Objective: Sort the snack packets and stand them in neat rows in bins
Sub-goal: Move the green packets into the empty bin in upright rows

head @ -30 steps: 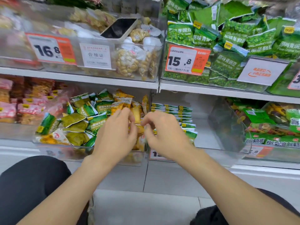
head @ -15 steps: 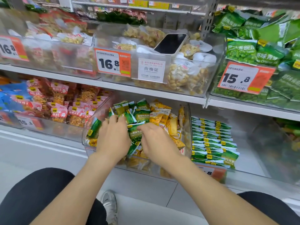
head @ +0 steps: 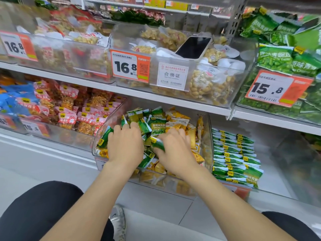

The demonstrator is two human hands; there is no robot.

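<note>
In the middle of the mixed bin, the right grip pinches one green packet between thumb and fingers. Just left of it, in the same bin, the left grip lies on the pile with its fingers bent down among the packets. I cannot tell if it holds one or only rests there.

All around both grips the mixed bin is a jumble. Loose green packets and yellow packets lie flat, tilted and on top of each other. None of them stand in a row.

Right beside the mixed bin, on its right, is the neat bin. There the green rows stand close to the wall next to the mixed bin, and there looks to be room on the far side. On the left of the mixed bin sits a bin of pink packets. Above the mixed bin, one shelf up, a phone lies on bags of nuts.

I think the step in hand is picking the green ones out of the mix. The pile is big, so most of the job looks undone. The next move calls for lifting the pinched packet up without dragging others along. Then it should go right, over the wall, and stand on its edge at the end of a row, facing like the rest.
</note>
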